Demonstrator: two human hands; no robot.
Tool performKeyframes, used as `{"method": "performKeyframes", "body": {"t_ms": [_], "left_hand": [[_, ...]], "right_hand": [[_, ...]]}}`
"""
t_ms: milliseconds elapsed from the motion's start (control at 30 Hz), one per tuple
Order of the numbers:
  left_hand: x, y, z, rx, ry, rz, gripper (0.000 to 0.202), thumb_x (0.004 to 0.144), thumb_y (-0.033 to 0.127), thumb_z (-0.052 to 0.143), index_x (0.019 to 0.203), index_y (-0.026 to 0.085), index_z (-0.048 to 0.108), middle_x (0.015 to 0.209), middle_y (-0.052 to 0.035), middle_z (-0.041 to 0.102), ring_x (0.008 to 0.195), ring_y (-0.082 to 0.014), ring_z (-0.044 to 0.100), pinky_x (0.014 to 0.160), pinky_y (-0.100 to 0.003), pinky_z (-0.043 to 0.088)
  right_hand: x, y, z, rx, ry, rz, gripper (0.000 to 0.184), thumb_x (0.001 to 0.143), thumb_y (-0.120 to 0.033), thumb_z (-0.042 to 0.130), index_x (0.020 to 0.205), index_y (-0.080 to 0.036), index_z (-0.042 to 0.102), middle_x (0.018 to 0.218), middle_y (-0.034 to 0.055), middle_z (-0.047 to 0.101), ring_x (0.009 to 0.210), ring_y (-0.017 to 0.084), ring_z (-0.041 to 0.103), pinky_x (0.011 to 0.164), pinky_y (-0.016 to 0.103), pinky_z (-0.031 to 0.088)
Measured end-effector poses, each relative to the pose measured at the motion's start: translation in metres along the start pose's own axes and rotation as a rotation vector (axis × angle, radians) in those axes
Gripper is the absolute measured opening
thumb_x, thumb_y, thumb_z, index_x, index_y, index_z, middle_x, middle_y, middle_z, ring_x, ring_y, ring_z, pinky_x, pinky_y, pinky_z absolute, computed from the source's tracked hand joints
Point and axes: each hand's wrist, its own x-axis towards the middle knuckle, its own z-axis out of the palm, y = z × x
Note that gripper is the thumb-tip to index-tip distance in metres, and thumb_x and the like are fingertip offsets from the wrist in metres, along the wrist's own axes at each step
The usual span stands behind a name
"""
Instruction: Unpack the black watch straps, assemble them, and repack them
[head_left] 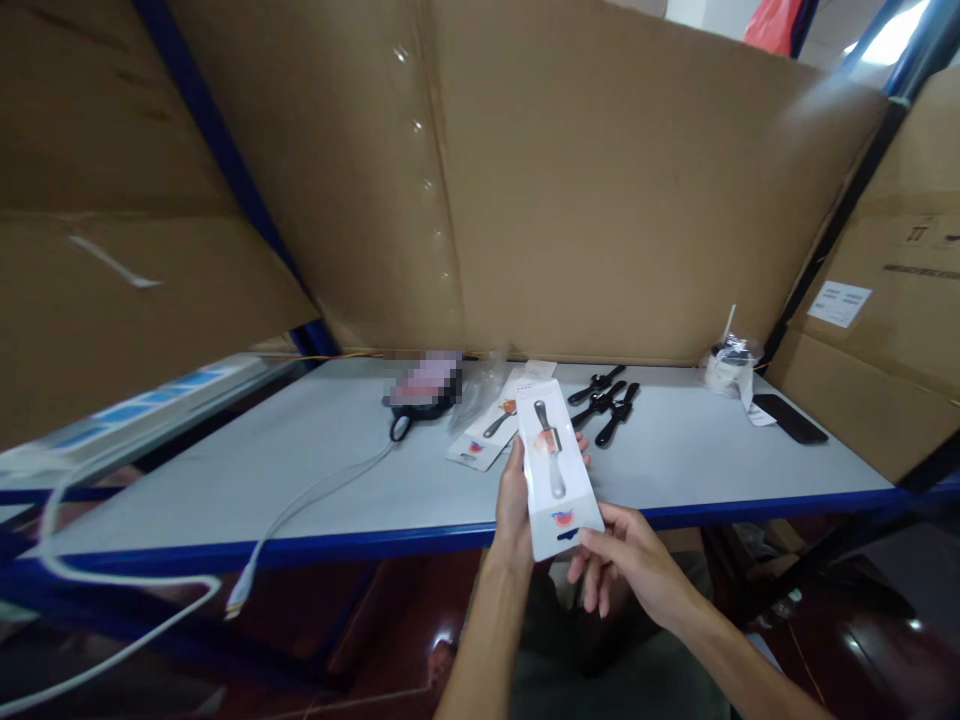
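Observation:
A white flat retail box (553, 455), printed with a two-ended utensil and a small red and blue logo, is tilted in front of me at the table's front edge. My left hand (514, 505) is wrapped round its left side and back, with fingertips showing past the right side. With thumb and forefinger, my right hand (622, 560) pinches the box's near right corner by the hanging slot; its other fingers hang loose beneath. Behind the box lies a similar white package (491, 430). Several black utensils (616, 415) lie to the right of it, partly hidden.
A clear plastic bag (480, 390) lies beside a blurred-out device (424, 385) with a white cable (322, 485). At the right are a wrapped cup (727, 368) and a black phone-like slab (791, 418). Cardboard walls (600, 200) enclose the table (225, 490). A power strip (142, 405) runs along the left.

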Motion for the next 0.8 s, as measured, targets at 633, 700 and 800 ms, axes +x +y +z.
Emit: {"method": "performKeyframes", "body": {"t_ms": [633, 700, 800], "left_hand": [[0.002, -0.017, 0.000, 0.396, -0.240, 0.197, 0.047, 0.086, 0.041, 0.077, 0.122, 0.011, 0.074, 0.122, -0.0204, 0.074, 0.115, -0.0321, 0.070, 0.101, -0.045, 0.054], [0.001, -0.017, 0.001, 0.408, -0.252, 0.198, 0.046, 0.086, 0.040, 0.077, 0.121, 0.009, 0.074, 0.119, -0.0215, 0.074, 0.114, -0.0329, 0.070, 0.096, -0.043, 0.056], [-0.001, -0.017, 0.001, 0.424, -0.268, 0.200, 0.047, 0.086, 0.040, 0.077, 0.120, 0.009, 0.075, 0.116, -0.0216, 0.076, 0.112, -0.0328, 0.071, 0.094, -0.041, 0.057]], "right_hand": [[-0.123, -0.023, -0.103, 0.006, 0.584, -0.033, 0.044, 0.074, -0.047, 0.087, 0.097, -0.013, 0.071, 0.074, 0.0073, 0.071, 0.062, 0.020, 0.073, 0.042, 0.021, 0.053], [-0.113, -0.029, -0.125, -0.036, 0.653, -0.078, 0.043, 0.071, -0.046, 0.089, 0.091, -0.014, 0.068, 0.072, 0.0052, 0.070, 0.059, 0.019, 0.071, 0.043, 0.022, 0.055], [-0.089, -0.040, -0.158, -0.079, 0.749, -0.168, 0.039, 0.068, -0.041, 0.091, 0.082, -0.016, 0.063, 0.068, 0.0015, 0.067, 0.053, 0.015, 0.067, 0.045, 0.023, 0.057]]}}
